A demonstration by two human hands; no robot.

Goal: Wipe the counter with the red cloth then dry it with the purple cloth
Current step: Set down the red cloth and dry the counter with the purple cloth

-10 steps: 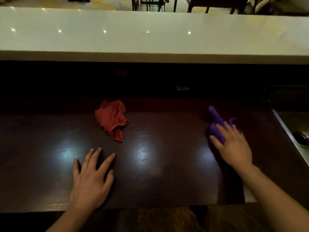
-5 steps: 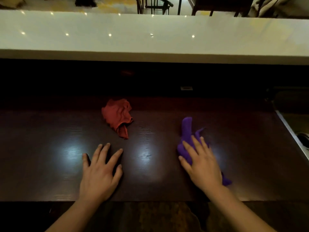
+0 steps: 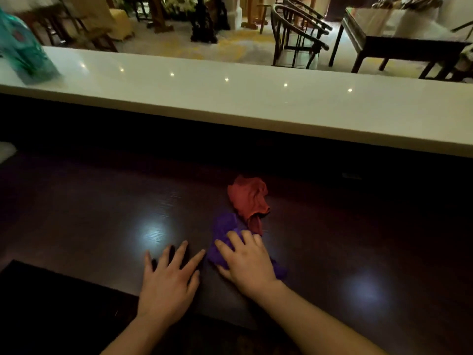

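Note:
On the dark wooden counter (image 3: 89, 213) my right hand (image 3: 247, 262) presses flat on the purple cloth (image 3: 224, 230), with bits of the cloth showing past my fingers and by my wrist. A crumpled red cloth (image 3: 248, 197) lies just behind it, its lower tip almost touching the purple one. My left hand (image 3: 167, 280) rests palm down on the wood with fingers spread and nothing under it, its fingertips close to the purple cloth.
A raised white ledge (image 3: 256, 103) runs along the back of the counter, with a blurred teal bottle (image 3: 23, 52) at its far left. Dark chairs (image 3: 297, 39) and a table (image 3: 399, 37) stand in the room beyond. The counter's front edge steps in at the lower left.
My right hand has slid the purple cloth leftward across the counter, from near the sink side to just below the red cloth. The view has shifted left and up.

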